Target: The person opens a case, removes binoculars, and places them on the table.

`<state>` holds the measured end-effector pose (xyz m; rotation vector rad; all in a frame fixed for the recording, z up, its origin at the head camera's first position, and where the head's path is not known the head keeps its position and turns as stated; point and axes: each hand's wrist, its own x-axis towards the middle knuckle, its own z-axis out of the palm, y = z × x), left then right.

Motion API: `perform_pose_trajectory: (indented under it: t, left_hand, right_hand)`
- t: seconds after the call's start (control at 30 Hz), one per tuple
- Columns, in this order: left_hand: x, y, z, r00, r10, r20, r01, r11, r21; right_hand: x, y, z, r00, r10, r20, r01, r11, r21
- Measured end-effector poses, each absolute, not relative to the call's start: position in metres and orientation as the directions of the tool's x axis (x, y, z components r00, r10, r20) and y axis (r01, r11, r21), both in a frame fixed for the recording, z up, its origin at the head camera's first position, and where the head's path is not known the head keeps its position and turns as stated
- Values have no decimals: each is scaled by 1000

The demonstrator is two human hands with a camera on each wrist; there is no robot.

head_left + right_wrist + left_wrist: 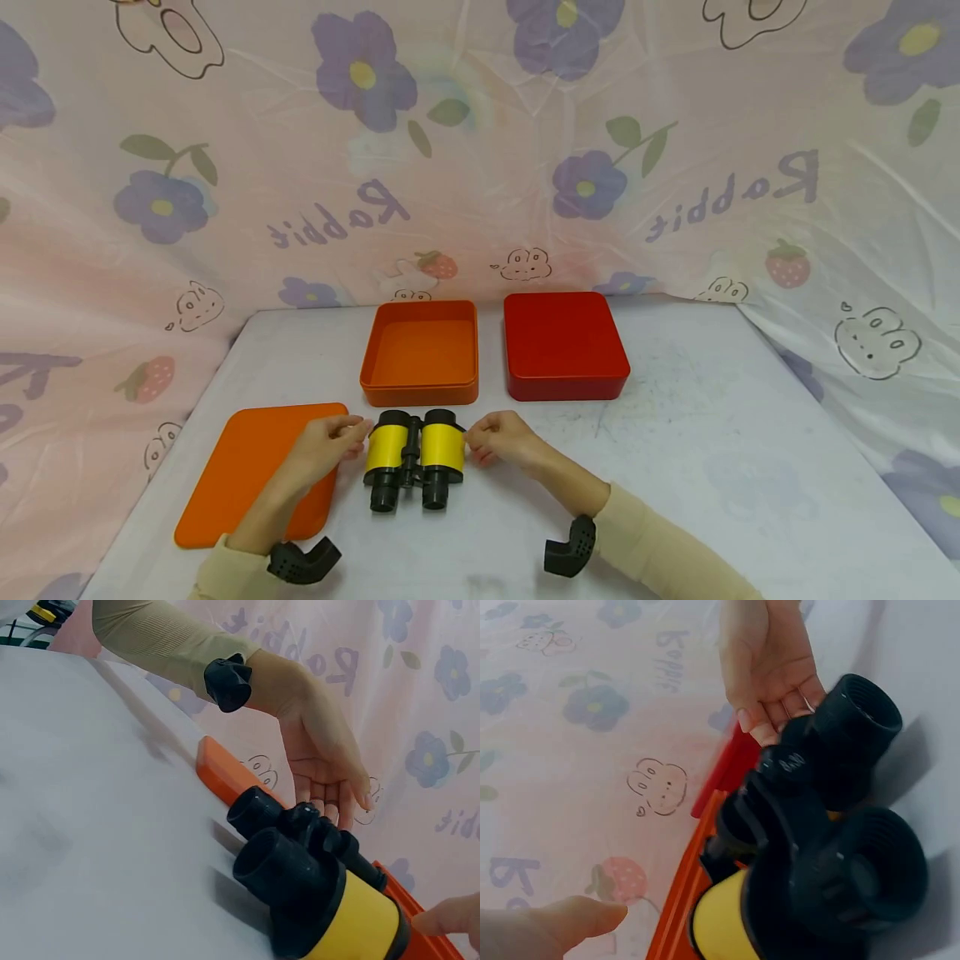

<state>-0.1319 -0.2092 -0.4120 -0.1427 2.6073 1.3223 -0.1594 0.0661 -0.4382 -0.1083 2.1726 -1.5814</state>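
Binoculars (pixel 411 454) marked "8x30", cloth (pixel 480 167) reading mirrored "Rabbit"

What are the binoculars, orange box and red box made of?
Binoculars: probably hard plastic, satin; soft highlights on the smooth yellow barrels.
Orange box: likely moulded plastic, satin; rounded corners, stepped rim.
Red box: smooth, soft sheen, rounded corners; plastic likely, painted metal not ruled out.

We cannot tell home from studio: we see a white table (pixel 690 417) beneath the left hand (pixel 324 446) and right hand (pixel 508 438), screened by rabbit-and-flower cloth (pixel 480 183) hanging beyond and beside them.
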Motion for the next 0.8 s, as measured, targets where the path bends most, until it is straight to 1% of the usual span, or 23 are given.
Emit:
perform_pose_trajectory:
  t: [0.27,0.57,0.8]
  left_hand:
    - [-131,-202,-399,-981,14,-195,-153,566,810]
    - [-134,-187,-389,-989,45,-138,-93,536,839]
    - [-139,-172,-383,-992,80,-102,-50,492,869]
  right_hand:
    - [-166,74,-437,-910,-335,-244,128,331,-935]
    - [-173,85,-426,-923,-312,-223,145,253,-956]
    - [-177,96,-423,-948,-266,-176,115,229,-967]
